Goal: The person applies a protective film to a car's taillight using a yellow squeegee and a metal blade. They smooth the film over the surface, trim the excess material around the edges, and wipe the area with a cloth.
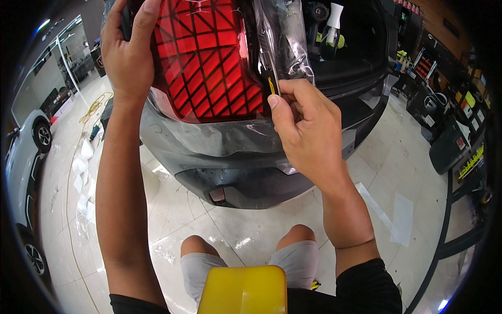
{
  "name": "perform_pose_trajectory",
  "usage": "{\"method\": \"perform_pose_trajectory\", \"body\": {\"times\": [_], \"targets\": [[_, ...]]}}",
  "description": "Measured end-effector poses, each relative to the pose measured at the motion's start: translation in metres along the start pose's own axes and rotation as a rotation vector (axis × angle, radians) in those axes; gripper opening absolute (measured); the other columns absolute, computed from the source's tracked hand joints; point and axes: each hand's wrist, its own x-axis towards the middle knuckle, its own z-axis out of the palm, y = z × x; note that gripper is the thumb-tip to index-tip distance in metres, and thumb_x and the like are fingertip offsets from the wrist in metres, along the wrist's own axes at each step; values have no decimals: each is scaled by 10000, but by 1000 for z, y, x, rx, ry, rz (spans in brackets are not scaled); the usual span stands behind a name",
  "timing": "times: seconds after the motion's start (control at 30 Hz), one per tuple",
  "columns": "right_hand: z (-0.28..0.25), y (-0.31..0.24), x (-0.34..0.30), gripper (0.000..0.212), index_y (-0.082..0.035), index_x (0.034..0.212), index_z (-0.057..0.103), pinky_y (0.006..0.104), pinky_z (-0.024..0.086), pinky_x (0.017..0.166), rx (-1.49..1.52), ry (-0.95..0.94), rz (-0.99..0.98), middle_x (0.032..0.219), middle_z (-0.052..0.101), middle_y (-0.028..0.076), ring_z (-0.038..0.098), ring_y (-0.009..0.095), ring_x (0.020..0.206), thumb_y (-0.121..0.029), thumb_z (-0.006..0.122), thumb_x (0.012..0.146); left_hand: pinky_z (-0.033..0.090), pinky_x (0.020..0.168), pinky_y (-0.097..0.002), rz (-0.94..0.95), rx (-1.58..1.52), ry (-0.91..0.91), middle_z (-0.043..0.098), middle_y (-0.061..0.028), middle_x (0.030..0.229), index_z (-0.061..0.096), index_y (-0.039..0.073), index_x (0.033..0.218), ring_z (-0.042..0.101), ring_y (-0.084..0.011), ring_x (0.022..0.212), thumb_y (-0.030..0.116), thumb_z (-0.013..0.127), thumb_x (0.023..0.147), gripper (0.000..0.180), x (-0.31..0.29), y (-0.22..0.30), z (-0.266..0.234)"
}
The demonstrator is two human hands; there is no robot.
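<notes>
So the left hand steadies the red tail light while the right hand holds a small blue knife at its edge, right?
Not quite: in the head view the knife in the right hand is yellow, not blue. The left hand does steady the red tail light.

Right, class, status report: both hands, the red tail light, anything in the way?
Left hand gripping the red tail light. Right hand pinching a small blade at its edge. Loose clear film hanging alongside.
</notes>
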Motion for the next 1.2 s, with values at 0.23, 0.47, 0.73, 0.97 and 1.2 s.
{"method": "perform_pose_trajectory", "body": {"times": [0.23,0.47,0.73,0.97,1.2], "targets": [[-4,2,-9,119,35,966,600,359,485,584,10,-42,44,789,612,168,618,298,639,-26,651,877,400,1034,-274,41,33,8,602,-131,1294,537,-19,1357,572,-170,1169,300,632,977,505,0,-5,0],[-10,5,-17,93,32,1002,610,223,425,535,-24,-94,88,786,589,43,557,49,604,-26,628,932,490,922,-302,44,-217,82,582,-146,1229,484,-18,1360,591,-208,1079,363,620,968,563,-4,-12,14],[-12,-1,-20,91,29,993,607,226,424,542,-6,-117,96,758,580,43,552,55,603,-36,629,932,473,972,-323,64,-121,-109,562,-142,1270,479,-6,1377,569,-211,1131,348,603,984,544,-4,21,4],[-19,1,-22,102,35,984,608,235,430,558,-43,-141,34,750,586,63,544,69,621,-30,645,914,464,970,-306,109,-17,26,581,-130,1244,503,-7,1358,577,-190,1110,349,602,987,523,-5,16,17],[-25,2,-23,113,29,982,622,255,448,573,-70,-172,22,761,605,85,555,116,626,-24,656,889,411,1017,-265,4,20,10,630,-116,1245,592,-10,1310,581,-150,1138,324,642,970,479,2,-2,-2]]}}
